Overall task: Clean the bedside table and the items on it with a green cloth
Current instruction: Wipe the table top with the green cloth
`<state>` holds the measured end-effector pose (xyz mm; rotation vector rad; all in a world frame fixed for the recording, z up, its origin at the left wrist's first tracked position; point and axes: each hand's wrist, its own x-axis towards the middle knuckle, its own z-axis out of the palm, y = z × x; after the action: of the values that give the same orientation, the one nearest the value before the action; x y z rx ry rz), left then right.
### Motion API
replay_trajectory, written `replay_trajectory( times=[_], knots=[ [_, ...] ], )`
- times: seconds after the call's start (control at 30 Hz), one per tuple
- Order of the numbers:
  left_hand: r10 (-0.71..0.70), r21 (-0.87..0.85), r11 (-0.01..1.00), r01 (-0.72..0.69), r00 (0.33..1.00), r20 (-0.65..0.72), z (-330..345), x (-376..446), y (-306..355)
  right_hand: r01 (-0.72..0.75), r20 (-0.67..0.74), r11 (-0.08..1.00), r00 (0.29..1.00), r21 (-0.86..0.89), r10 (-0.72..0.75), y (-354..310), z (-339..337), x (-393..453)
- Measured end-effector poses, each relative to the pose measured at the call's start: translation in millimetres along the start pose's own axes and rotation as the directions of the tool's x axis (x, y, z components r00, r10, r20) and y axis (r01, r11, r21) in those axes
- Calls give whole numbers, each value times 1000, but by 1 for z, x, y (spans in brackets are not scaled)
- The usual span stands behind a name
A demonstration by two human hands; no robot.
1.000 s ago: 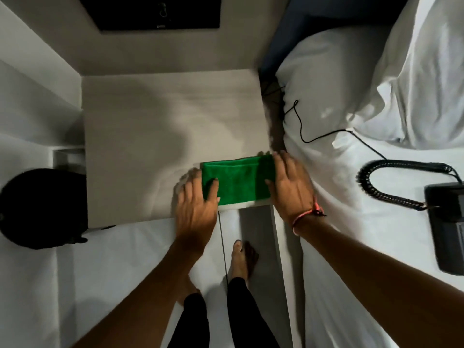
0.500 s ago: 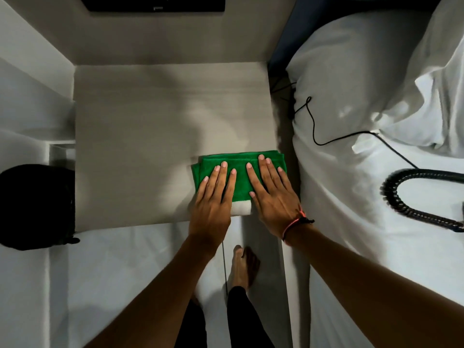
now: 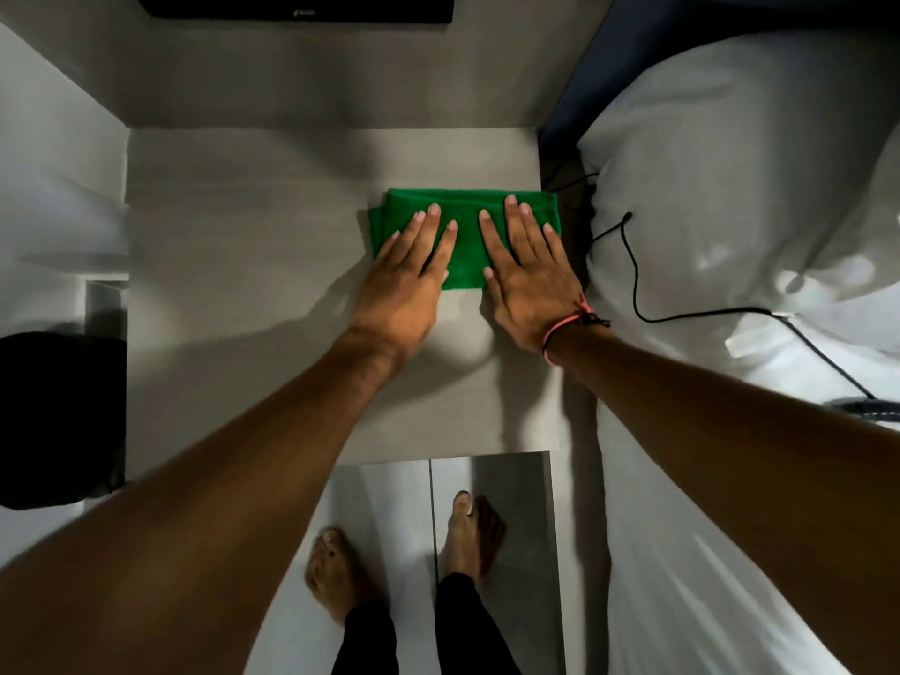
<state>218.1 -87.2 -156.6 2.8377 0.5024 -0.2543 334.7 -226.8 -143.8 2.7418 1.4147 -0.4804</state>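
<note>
left hand [image 3: 406, 280] and right hand [image 3: 528, 280] flat, fingers straight, slightly spread, pressing folded green cloth [image 3: 465, 236] on bedside table [image 3: 243, 285], cloth's near part hidden under palms, black cable [image 3: 633, 285] right of fingers

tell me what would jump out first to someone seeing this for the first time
The bright green cloth stands out most, folded flat toward the right side of the pale bedside table. The left hand and right hand press on it side by side with straight fingers. To the right, a black cable trails over the white bedding.
</note>
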Motion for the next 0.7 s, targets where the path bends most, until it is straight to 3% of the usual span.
replay_trajectory(
  times=[0.33, 0.7],
  knots=[
    [20, -6, 1000, -20, 1000, -8, -29, 70, -23, -40, -2, 999, 999, 2, 40, 12, -22, 75],
    [15, -6, 1000, -15, 1000, 5, -30, 74, -40, -83, -13, 996, 996, -7, 83, -10, -25, 82]
  ],
)
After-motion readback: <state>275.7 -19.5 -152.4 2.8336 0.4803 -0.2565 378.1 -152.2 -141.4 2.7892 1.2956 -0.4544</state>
